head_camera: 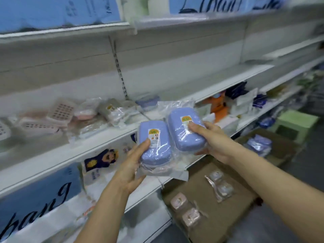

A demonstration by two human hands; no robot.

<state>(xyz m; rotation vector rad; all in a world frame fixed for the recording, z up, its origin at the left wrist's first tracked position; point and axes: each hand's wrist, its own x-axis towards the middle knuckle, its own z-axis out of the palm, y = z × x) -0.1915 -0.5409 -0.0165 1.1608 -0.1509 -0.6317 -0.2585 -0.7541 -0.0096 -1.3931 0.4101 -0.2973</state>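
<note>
I hold two blue oval boxes, each wrapped in clear plastic with a small label on top. My left hand (132,165) grips the left blue box (155,149) from below, thumb across its label. My right hand (208,139) grips the right blue box (184,134), thumb on its label and fingers under it. Both boxes are in front of the white shelf (105,137), side by side and almost touching.
The shelf carries pink and grey wrapped boxes (84,113) and another blue box (148,101) at the back. An open cardboard box (201,190) with pink wrapped items sits on the floor below. Further right are a second carton (278,148) with blue packs and a green stool (296,123).
</note>
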